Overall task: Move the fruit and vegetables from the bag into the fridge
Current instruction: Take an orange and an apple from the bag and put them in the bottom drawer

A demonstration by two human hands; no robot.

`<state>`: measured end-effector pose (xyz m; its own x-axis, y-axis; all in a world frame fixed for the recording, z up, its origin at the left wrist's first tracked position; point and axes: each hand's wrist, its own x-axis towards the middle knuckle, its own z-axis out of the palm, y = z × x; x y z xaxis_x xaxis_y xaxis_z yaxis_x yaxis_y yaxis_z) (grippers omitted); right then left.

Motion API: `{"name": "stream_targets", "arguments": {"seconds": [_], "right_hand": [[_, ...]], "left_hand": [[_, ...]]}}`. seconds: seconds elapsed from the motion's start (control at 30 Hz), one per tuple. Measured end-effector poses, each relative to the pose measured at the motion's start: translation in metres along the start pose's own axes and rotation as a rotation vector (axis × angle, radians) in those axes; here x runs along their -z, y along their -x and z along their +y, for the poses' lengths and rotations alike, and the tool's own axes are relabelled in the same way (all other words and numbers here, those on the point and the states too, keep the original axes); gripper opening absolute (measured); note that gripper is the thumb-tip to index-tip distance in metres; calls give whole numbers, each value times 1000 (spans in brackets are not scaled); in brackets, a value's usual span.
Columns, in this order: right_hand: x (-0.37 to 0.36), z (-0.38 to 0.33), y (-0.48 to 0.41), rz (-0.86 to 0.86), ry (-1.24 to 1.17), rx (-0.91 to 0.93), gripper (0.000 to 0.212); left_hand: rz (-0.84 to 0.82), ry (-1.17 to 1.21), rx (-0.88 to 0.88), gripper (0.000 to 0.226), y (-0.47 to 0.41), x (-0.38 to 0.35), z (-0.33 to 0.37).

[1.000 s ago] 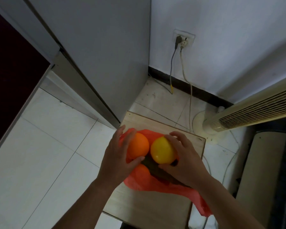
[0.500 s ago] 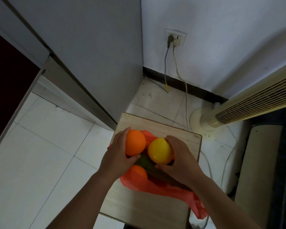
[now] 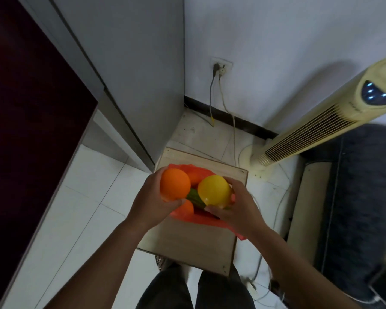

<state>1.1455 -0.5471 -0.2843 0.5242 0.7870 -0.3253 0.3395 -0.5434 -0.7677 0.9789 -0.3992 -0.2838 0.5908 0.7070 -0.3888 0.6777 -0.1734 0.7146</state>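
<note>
The left hand (image 3: 152, 201) grasping an orange (image 3: 175, 184) and the right hand (image 3: 239, 210) grasping a yellow fruit (image 3: 214, 191) now rise above the red bag (image 3: 210, 220), ready for the fridge (image 3: 132, 74).

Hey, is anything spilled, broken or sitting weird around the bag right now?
Nothing is spilled or damaged. The left hand holds an orange and the right hand a yellow fruit, both above the red bag. The only oddity is that the bag's corner hangs over the right edge of the wooden stand.
</note>
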Motion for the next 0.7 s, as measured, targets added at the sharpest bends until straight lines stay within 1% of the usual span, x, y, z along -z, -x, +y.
{"name": "stream_targets", "arguments": {"seconds": [0.07,0.13,0.23,0.33,0.4,0.47,0.57,0.63,0.7], "right_hand": [[8,-22,21,-11,-37,12,80],[18,-41,39,-25,-16,64,82],[33,-66,60,-7,58,137,85],[41,-86,77,47,-2,113,86],[41,-94,88,57,-44,90,86],[38,-98,100,64,-46,106,87],[33,-100,114,92,-50,136,79],[33,-101,122,110,-54,151,73],[36,-101,129,117,-49,193,72]], "left_hand": [[-23,113,25,89,22,16,15],[-44,150,-5,87,40,31,29],[-54,113,-85,86,61,52,44],[-62,118,-127,85,72,68,57],[-80,113,-139,85,78,73,63],[-99,80,-149,88,86,78,65],[-107,44,-159,91,102,85,67],[-105,55,-160,90,115,86,70],[-80,91,-126,94,129,84,73]]}}
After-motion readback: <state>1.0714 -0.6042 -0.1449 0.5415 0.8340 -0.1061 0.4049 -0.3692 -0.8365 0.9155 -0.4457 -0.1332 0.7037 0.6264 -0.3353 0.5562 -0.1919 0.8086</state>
